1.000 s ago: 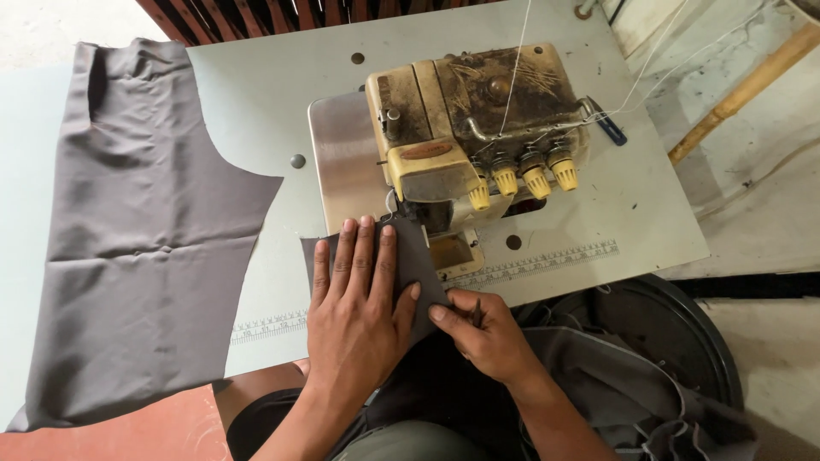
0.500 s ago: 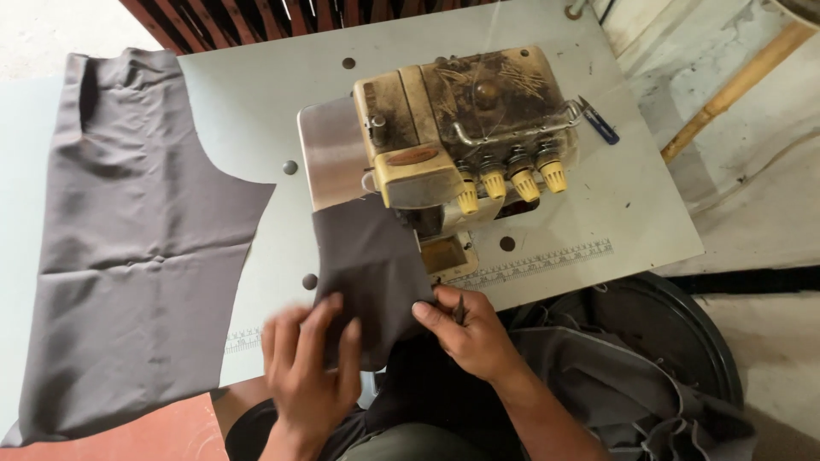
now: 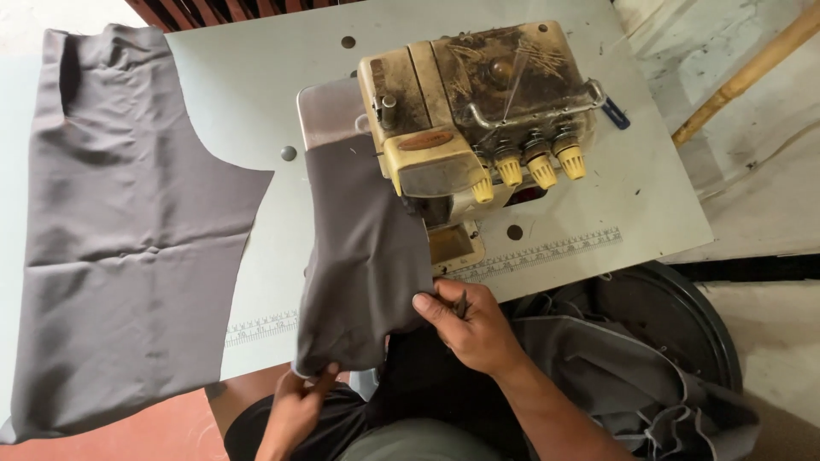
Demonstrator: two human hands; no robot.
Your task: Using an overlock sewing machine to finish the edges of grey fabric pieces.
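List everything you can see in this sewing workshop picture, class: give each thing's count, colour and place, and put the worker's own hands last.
Sewing machine: one, cream and grimy, on the table.
Tension knobs: three, yellow, on the machine's front.
Table: one, pale grey, with ruler strips along its near edge.
Small fabric piece: one, grey, hanging from the machine.
Large fabric piece: one, grey, spread at the table's left.
Fabric heap: grey, in a round black tub, lower right.
Left hand: grips the small piece's lower edge.
Right hand: grips its right edge.

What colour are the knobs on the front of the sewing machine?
Yellow: three ribbed knobs in a row on the machine, seen in the head view.
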